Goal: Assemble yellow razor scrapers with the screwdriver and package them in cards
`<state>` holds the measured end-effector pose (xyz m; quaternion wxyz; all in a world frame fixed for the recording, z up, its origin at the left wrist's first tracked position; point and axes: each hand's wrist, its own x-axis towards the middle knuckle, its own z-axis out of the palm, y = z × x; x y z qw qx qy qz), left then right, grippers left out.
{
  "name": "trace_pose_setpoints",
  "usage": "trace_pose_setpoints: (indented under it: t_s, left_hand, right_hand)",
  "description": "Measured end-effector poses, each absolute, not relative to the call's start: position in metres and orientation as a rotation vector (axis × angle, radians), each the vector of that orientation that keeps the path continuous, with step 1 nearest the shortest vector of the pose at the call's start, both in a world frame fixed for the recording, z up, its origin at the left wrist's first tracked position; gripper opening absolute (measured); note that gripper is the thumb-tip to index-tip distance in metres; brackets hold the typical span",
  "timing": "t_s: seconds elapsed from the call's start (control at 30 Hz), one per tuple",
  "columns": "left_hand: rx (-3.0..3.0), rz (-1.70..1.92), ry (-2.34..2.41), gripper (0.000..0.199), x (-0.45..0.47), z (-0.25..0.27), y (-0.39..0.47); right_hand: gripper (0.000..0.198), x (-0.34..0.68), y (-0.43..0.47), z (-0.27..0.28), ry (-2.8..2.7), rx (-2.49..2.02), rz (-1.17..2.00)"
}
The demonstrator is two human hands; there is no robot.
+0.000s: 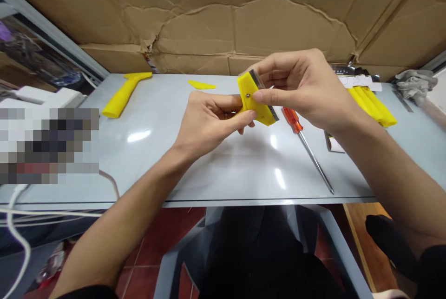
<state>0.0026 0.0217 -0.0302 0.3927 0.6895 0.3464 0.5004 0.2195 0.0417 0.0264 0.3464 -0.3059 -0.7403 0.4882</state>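
Both of my hands hold a yellow scraper [257, 101] above the table. A screw shows in its flat face, and a dark metal blade runs along its right edge. My left hand [212, 117] is closed round the narrow end, thumb on the near face; that end is mostly hidden by the fingers. With thumb and fingers, my right hand [296, 83] pinches the head near the blade. Below and right of the scraper lies a screwdriver [306, 143] with an orange-red handle, its tip towards me. Behind my left hand rests a thin yellow plate [201, 85].
On the glossy grey table [149, 164] lies a yellow scraper handle [125, 94] at the far left. Several yellow handles [372, 103] with card labels lie at the right, near crumpled clear plastic [418, 86]. Cardboard [198, 29] walls the back. White cables [17, 234] hang at the left.
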Motion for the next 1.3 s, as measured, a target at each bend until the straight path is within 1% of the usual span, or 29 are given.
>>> trace_pose_setpoints:
  t_s: [0.1, 0.23, 0.33, 0.43, 0.47, 0.57, 0.63, 0.67, 0.73, 0.77, 0.8, 0.83, 0.9, 0.93, 1.03, 1.07, 1.2, 1.3]
  left_hand:
    - [1.750, 1.252, 0.899, 0.024, 0.001, -0.032, 0.023]
    - [1.762, 1.276, 0.886, 0.026, 0.001, -0.032, 0.024]
    - [1.750, 1.337, 0.889, 0.033, 0.003, -0.031, 0.023]
    - [1.719, 1.453, 0.902, 0.046, 0.005, -0.031, 0.019]
    - [1.719, 1.494, 0.898, 0.047, 0.006, -0.032, 0.019]
    - [1.786, 1.532, 0.856, 0.041, 0.003, -0.039, 0.027]
    - [1.872, 1.525, 0.812, 0.044, -0.005, -0.047, 0.042]
    - [1.924, 1.568, 0.751, 0.051, -0.011, -0.051, 0.052]
    - [1.983, 1.593, 0.774, 0.061, -0.026, -0.058, 0.073]
    - [2.005, 1.598, 0.798, 0.060, -0.034, -0.060, 0.083]
    - [2.014, 1.592, 0.840, 0.055, -0.042, -0.061, 0.091]
    - [2.020, 1.602, 0.853, 0.052, -0.049, -0.061, 0.097]
    - [2.016, 1.660, 0.803, 0.053, -0.059, -0.059, 0.103]
    - [2.008, 1.673, 0.799, 0.052, -0.062, -0.058, 0.104]
    - [2.034, 1.669, 0.787, 0.044, -0.065, -0.056, 0.101]
    - [2.055, 1.661, 0.783, 0.041, -0.065, -0.056, 0.100]
    - [2.046, 1.653, 0.832, 0.034, -0.066, -0.056, 0.099]
    - [1.954, 1.692, 0.837, 0.035, -0.066, -0.056, 0.100]
  right_hand:
    - [0.032, 0.220, 0.040, 0.028, -1.922, -0.771, 1.297]
    - [0.036, 0.215, 0.036, 0.028, -1.905, -0.853, 1.240]
    - [0.040, 0.209, 0.033, 0.027, -1.897, -0.890, 1.145]
    - [0.040, 0.205, 0.031, 0.025, -1.886, -0.834, 1.080]
    - [0.042, 0.203, 0.031, 0.023, -1.875, -0.806, 1.079]
    - [0.058, 0.199, 0.033, 0.018, -1.822, -0.736, 1.080]
    - [0.065, 0.196, 0.035, 0.016, -1.814, -0.762, 0.968]
    - [0.063, 0.196, 0.036, 0.014, -1.803, -0.785, 0.858]
    - [0.053, 0.196, 0.036, 0.011, -1.739, -0.836, 0.608]
    - [0.050, 0.196, 0.035, 0.008, -1.712, -0.842, 0.518]
    - [0.047, 0.195, 0.035, 0.003, -1.732, -0.849, 0.477]
    - [0.044, 0.193, 0.035, -0.002, -1.826, -0.863, 0.488]
    - [0.030, 0.184, 0.037, -0.016, -2.164, -0.922, 0.580]
    - [0.027, 0.176, 0.039, -0.024, -2.347, -0.980, 0.619]
    - [0.046, 0.147, 0.048, -0.044, -2.648, -1.138, 0.597]
    - [0.048, 0.137, 0.052, -0.050, -2.688, -1.132, 0.585]
    - [0.036, 0.109, 0.061, -0.064, -2.807, -1.018, 0.619]
    - [0.031, 0.103, 0.062, -0.073, -2.787, -1.029, 0.658]
